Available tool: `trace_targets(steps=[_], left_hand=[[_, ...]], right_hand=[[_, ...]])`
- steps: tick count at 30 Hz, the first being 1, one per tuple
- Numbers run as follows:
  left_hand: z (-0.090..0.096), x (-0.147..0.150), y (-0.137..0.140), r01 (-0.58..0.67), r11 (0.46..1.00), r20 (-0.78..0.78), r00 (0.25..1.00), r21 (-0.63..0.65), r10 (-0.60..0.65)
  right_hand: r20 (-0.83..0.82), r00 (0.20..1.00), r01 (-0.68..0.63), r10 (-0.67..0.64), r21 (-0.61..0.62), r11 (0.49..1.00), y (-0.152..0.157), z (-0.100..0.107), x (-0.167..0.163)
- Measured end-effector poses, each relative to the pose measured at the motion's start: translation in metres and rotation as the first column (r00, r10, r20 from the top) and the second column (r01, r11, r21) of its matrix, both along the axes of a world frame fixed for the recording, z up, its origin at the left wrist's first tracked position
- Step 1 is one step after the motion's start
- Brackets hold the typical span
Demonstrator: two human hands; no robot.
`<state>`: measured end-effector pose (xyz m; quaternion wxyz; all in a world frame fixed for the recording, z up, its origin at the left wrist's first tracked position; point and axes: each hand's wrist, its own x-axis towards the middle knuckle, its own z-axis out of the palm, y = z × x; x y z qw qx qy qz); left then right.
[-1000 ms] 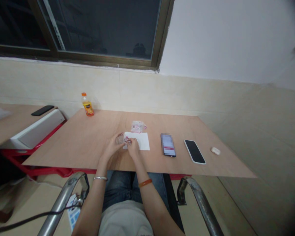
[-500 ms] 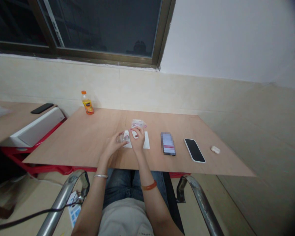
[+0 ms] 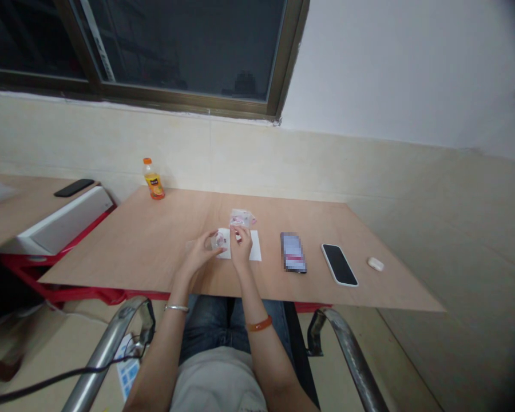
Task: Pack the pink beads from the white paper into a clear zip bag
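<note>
My left hand [image 3: 201,252] is curled around a small clear plastic container [image 3: 217,240], tilted over the left side of a white sheet of paper [image 3: 256,247]. Just right of it, my right hand [image 3: 241,245] has its thumb and fingertips pinched together above the paper. Whatever is between those fingertips is too small to make out. A clear plastic bag [image 3: 241,217] with pinkish marks lies right behind the paper, close to my right fingertips.
On the table [image 3: 189,217], a phone with a lit screen [image 3: 293,252], a white-edged phone [image 3: 339,265] and a small white case [image 3: 375,264] lie to the right. An orange drink bottle [image 3: 154,180] stands back left. Metal armrests [image 3: 111,343] flank me.
My right hand has shifted slightly right, away from the clear container, its fingers still pinched. My left hand keeps its hold with hardly any movement. The view has tilted very slightly.
</note>
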<state>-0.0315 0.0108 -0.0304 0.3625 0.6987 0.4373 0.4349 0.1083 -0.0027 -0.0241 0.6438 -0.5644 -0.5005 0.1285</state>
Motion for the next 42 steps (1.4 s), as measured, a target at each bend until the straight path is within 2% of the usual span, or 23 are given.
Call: trace_targets(steps=[4, 8, 10, 14, 18, 21, 27, 32, 42], left_hand=[[-0.002, -0.003, 0.002, -0.002, 1.0, 0.029, 1.0, 0.017, 0.001], [0.002, -0.003, 0.001, -0.015, 1.0, 0.082, 0.997, 0.01, 0.015], [0.005, -0.002, -0.001, -0.023, 1.0, 0.104, 0.994, 0.004, 0.023], [0.008, -0.001, -0.003, -0.017, 1.0, 0.115, 0.993, 0.001, 0.017], [0.008, -0.001, -0.003, -0.016, 1.0, 0.111, 0.994, 0.005, 0.016], [0.007, -0.001, -0.002, -0.017, 1.0, 0.093, 0.996, 0.014, 0.016], [0.011, 0.001, -0.004, -0.011, 1.0, 0.107, 0.994, -0.028, 0.014], [0.016, 0.002, -0.006, -0.022, 0.999, 0.108, 0.994, -0.037, 0.026], [0.003, -0.001, 0.001, -0.029, 1.0, 0.06, 0.998, -0.006, 0.029]], right_hand=[[0.058, 0.998, 0.009, 0.001, -0.185, 0.983, 0.005, -0.025, -0.001], [0.144, 0.983, -0.049, 0.112, -0.385, 0.922, 0.002, -0.049, -0.009], [0.207, 0.97, -0.026, 0.128, -0.434, 0.9, 0.0, -0.053, -0.013], [0.309, 0.944, 0.057, 0.12, -0.508, 0.859, 0.002, -0.048, -0.015], [0.383, 0.915, 0.107, 0.127, -0.535, 0.838, 0.01, -0.045, -0.017], [0.378, 0.92, 0.123, 0.108, -0.539, 0.833, 0.016, -0.048, -0.019], [0.353, 0.921, 0.066, 0.162, -0.551, 0.832, 0.022, -0.052, -0.018], [0.347, 0.925, 0.058, 0.157, -0.538, 0.841, 0.018, -0.049, -0.019], [0.322, 0.935, 0.058, 0.148, -0.55, 0.833, 0.013, -0.041, -0.019]])
